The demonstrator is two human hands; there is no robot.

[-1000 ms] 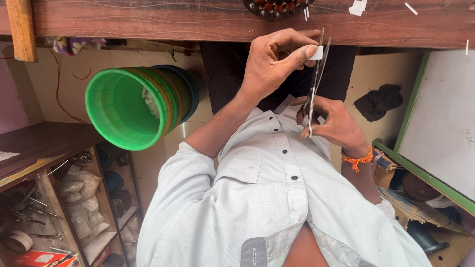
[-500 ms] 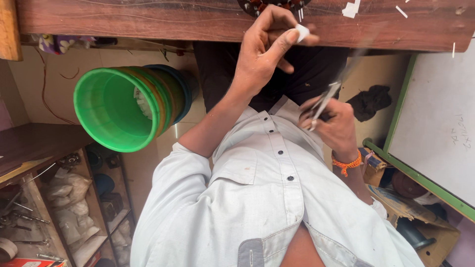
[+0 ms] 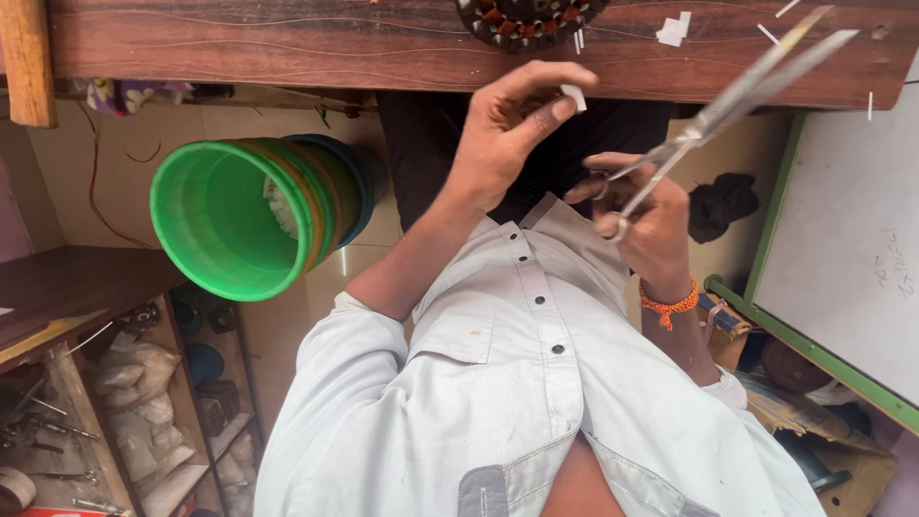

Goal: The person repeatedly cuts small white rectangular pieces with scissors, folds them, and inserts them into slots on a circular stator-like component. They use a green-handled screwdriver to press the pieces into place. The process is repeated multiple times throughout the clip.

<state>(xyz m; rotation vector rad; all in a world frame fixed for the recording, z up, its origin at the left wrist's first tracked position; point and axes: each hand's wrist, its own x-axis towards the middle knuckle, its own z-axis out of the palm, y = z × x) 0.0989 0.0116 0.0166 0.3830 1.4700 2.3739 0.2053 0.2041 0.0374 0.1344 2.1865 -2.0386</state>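
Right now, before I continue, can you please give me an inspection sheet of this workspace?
Surface: wooden bench, edge in view, with a round wound coil part at the top edge.
Job's things: small white strip; scissors, blades blurred and pointing up to the right.
Clutter: white scraps on the bench; stacked buckets, green one outermost, under it.
Hands: left hand pinches the strip; right hand, with an orange wrist thread, holds the scissors.
Cables: thin reddish wire on the wall.
Surroundings: shelves with tools and bags on the left; white board with a green frame on the right.
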